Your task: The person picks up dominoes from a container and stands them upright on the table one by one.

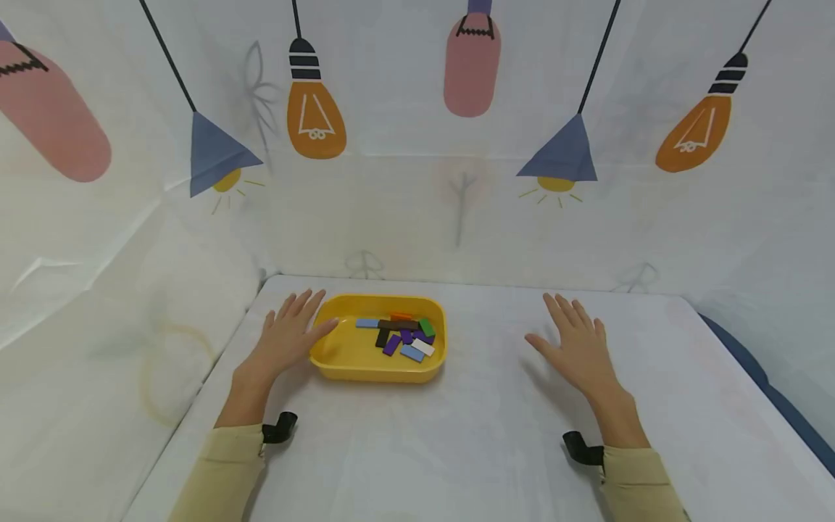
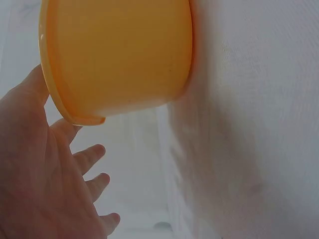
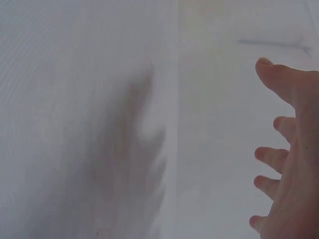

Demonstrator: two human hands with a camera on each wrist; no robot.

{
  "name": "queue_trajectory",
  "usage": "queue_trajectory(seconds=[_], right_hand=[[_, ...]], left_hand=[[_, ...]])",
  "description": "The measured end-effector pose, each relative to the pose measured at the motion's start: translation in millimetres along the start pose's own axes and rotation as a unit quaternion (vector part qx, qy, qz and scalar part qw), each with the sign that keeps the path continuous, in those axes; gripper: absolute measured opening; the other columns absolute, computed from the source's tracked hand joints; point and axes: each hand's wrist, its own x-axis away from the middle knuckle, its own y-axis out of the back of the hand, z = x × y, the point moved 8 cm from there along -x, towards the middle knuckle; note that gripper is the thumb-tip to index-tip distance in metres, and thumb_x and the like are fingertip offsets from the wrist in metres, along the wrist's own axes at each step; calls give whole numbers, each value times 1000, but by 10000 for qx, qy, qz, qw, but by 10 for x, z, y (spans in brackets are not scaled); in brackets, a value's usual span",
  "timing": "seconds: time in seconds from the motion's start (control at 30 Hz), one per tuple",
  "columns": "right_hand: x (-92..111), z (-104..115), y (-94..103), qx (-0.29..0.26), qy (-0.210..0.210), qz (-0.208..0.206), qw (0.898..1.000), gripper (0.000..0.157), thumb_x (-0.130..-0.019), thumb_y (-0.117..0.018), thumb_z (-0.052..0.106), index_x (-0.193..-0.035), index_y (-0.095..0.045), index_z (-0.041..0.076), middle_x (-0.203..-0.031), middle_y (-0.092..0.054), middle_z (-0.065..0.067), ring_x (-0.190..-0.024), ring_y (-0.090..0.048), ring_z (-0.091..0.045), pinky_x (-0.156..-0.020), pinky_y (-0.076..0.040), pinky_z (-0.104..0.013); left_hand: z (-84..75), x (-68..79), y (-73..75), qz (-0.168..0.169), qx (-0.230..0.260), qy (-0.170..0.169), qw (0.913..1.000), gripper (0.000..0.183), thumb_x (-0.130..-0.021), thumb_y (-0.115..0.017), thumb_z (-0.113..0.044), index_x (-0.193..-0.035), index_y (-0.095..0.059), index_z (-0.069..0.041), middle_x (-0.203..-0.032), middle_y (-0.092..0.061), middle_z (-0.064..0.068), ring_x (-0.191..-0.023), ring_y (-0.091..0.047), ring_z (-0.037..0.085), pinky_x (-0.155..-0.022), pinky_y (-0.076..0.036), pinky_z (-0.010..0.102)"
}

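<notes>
A yellow tray (image 1: 346,366) stands on the white table, left of centre in the head view. Several small flat blocks lie in it, among them a brown one (image 1: 399,325), a green one (image 1: 427,327), a white one (image 1: 423,347) and a light blue one (image 1: 412,353). My left hand (image 1: 284,342) hovers at the tray's left end, fingers spread, its thumb overlapping the rim. In the left wrist view the tray's outer wall (image 2: 124,55) rises beside that hand. Off to the right, my right hand (image 1: 577,349) is held above the table with spread fingers, holding nothing.
White sheeting (image 1: 404,217) printed with lamps and bulbs hangs behind the table (image 1: 457,449) and along its left side. Something dark blue (image 1: 770,384) shows past the table's right edge. A black wrist device (image 1: 280,428) sits at each sleeve cuff.
</notes>
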Motion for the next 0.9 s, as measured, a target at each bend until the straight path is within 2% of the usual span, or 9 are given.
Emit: queue_trajectory(seconds=[0.27,0.6,0.9], right_hand=[[-65,164,-2,-97,131,-40,9999,87,-91,-60,60,-160,-23,21,-162,-28,-17,-151,-16,-44,-113,-8,-76],[-92,243,-91,-136,277,13,9995,86,-91,-61,60,-159,-26,21,-161,-31,-17,-150,-18,-45,-112,-10,-77],[-158,381,-138,-138,537,-30,9985,84,-90,-63,57,-157,-30,19,-158,-38,-16,-149,-23,-45,-112,-16,-74]], left_hand=[[-95,-20,12,-4,137,-81,9999,85,-95,-33,-73,-161,-11,-26,-168,-11,14,-154,-1,42,-116,4,73],[-205,-22,13,-97,152,-216,9996,85,-94,-38,-73,-161,-18,-25,-166,-18,15,-154,-7,40,-119,1,70],[-318,-14,13,-135,173,-339,9992,83,-93,-43,-71,-159,-25,-24,-166,-19,13,-155,-6,39,-120,0,68]])
